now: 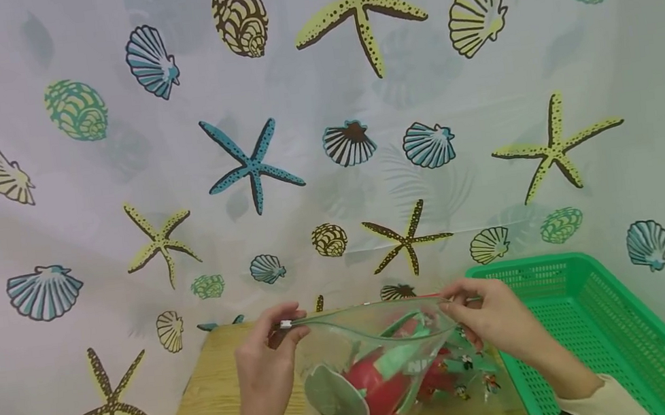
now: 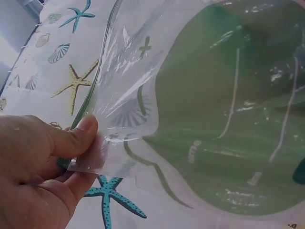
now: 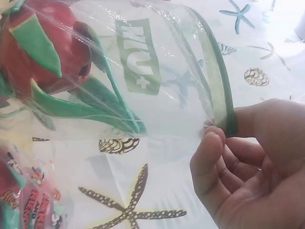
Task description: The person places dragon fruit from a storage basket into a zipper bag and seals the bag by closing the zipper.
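A clear zip bag [image 1: 332, 399] with green print and a green zip edge hangs between both hands, its mouth stretched wide and gaping. My left hand [image 1: 264, 366] pinches one end of the zip edge, beside a white slider [image 1: 285, 324]. At the other end, my right hand [image 1: 496, 319] pinches the top corner between thumb and fingers. Inside the bag lies a red dragon fruit [image 3: 40, 52] with green scales. The right wrist view also catches a second clear bag [image 3: 35, 200], printed with cartoon figures, below the first; something red and green shows through it.
A green plastic basket [image 1: 553, 278] stands at the right, close to my right forearm. The wooden table [image 1: 206, 400] runs beneath the hands. Behind it hangs a white sheet [image 1: 290, 103] printed with starfish and shells.
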A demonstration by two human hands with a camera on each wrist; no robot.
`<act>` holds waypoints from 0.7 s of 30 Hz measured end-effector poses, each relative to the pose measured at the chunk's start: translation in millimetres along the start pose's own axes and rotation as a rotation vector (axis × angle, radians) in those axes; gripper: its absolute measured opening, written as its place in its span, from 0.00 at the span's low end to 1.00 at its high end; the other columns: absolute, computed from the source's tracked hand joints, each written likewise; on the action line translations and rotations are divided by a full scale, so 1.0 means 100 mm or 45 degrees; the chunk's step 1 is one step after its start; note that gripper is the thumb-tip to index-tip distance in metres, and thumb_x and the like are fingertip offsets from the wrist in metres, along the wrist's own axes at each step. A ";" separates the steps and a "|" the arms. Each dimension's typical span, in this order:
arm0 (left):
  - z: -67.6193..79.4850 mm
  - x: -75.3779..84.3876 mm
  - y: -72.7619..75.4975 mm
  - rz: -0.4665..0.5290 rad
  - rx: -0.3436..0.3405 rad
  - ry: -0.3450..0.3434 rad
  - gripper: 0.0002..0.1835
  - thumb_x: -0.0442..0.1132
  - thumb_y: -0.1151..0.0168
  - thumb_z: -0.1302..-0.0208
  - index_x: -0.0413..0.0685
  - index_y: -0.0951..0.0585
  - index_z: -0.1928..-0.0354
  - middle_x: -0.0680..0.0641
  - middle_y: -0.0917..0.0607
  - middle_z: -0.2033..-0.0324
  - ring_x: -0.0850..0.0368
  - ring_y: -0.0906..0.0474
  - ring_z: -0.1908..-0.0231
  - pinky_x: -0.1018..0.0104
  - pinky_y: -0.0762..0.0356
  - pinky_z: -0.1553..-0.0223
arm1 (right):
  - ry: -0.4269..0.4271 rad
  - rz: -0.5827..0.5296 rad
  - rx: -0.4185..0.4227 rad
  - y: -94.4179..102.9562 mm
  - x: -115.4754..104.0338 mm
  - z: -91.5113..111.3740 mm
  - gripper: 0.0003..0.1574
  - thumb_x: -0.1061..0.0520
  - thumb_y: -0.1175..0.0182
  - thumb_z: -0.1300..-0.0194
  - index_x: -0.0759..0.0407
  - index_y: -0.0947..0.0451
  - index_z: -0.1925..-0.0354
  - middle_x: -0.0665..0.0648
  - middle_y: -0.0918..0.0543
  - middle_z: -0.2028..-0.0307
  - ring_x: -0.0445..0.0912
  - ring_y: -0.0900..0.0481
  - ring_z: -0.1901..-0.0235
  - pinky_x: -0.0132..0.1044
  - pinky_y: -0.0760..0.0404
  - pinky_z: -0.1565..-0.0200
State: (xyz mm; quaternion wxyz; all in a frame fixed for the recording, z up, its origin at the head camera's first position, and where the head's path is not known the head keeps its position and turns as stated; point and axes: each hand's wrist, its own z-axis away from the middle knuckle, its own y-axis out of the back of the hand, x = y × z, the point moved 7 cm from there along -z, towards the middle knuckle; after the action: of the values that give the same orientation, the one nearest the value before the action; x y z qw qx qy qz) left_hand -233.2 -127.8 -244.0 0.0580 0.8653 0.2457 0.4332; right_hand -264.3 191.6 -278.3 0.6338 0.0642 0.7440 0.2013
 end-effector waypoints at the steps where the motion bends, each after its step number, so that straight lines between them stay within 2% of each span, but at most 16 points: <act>1: 0.00 -0.05 -0.02 0.032 -0.003 0.061 0.18 0.29 0.27 0.49 0.52 0.16 0.56 0.52 0.10 0.64 0.62 0.13 0.62 0.76 0.17 0.59 | -0.005 0.000 -0.001 0.00 0.02 -0.01 0.14 0.52 0.39 0.30 0.59 0.20 0.52 0.57 0.25 0.80 0.48 0.28 0.87 0.43 0.23 0.82; 4: 0.02 -0.16 -0.10 0.114 -0.017 0.198 0.17 0.31 0.25 0.50 0.52 0.16 0.57 0.51 0.10 0.65 0.61 0.13 0.62 0.73 0.15 0.60 | -0.006 0.005 0.025 0.04 0.09 -0.04 0.15 0.54 0.40 0.30 0.62 0.20 0.51 0.59 0.25 0.81 0.49 0.27 0.87 0.43 0.22 0.82; 6: 0.03 -0.20 -0.14 0.134 -0.025 0.248 0.17 0.32 0.25 0.50 0.51 0.16 0.57 0.50 0.10 0.64 0.62 0.13 0.62 0.72 0.15 0.60 | -0.013 0.017 0.057 0.08 0.14 -0.07 0.15 0.54 0.40 0.29 0.62 0.20 0.50 0.59 0.24 0.79 0.48 0.26 0.86 0.43 0.21 0.81; 10: 0.02 -0.23 -0.18 0.115 -0.036 0.293 0.14 0.33 0.25 0.49 0.51 0.15 0.59 0.49 0.11 0.67 0.62 0.13 0.67 0.72 0.15 0.63 | -0.024 0.058 0.087 0.14 0.21 -0.12 0.17 0.53 0.40 0.29 0.62 0.21 0.48 0.59 0.23 0.76 0.48 0.25 0.83 0.43 0.20 0.80; 13: 0.02 -0.26 -0.19 0.083 -0.060 0.292 0.13 0.32 0.26 0.48 0.51 0.16 0.60 0.49 0.11 0.70 0.62 0.13 0.70 0.72 0.15 0.65 | -0.044 0.080 0.091 0.17 0.25 -0.14 0.18 0.52 0.41 0.29 0.62 0.21 0.47 0.59 0.22 0.76 0.48 0.24 0.83 0.42 0.20 0.79; 17: 0.03 -0.25 -0.22 0.056 -0.110 0.215 0.16 0.31 0.28 0.46 0.55 0.18 0.56 0.51 0.11 0.69 0.63 0.14 0.71 0.72 0.15 0.66 | -0.063 0.107 0.091 0.19 0.28 -0.15 0.19 0.51 0.41 0.28 0.61 0.21 0.46 0.59 0.22 0.78 0.49 0.25 0.84 0.41 0.21 0.79; 19: 0.04 -0.23 -0.23 0.037 -0.124 0.125 0.18 0.31 0.29 0.46 0.56 0.20 0.55 0.52 0.11 0.69 0.64 0.14 0.71 0.72 0.15 0.67 | -0.070 0.116 0.088 0.20 0.30 -0.16 0.19 0.51 0.42 0.28 0.60 0.21 0.46 0.60 0.22 0.79 0.50 0.25 0.84 0.42 0.22 0.79; 21: 0.04 -0.19 -0.24 -0.008 -0.131 -0.003 0.18 0.31 0.29 0.46 0.55 0.20 0.55 0.52 0.11 0.70 0.66 0.15 0.73 0.73 0.16 0.69 | -0.076 0.113 0.090 0.20 0.33 -0.16 0.18 0.50 0.41 0.28 0.60 0.21 0.47 0.61 0.22 0.78 0.49 0.25 0.84 0.42 0.21 0.79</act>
State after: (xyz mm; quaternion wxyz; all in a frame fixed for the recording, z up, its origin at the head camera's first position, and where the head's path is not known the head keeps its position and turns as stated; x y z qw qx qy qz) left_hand -248.2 -114.9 -267.9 0.1039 0.8610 0.2256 0.4439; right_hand -289.5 218.4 -299.0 0.6434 0.1255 0.7280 0.2010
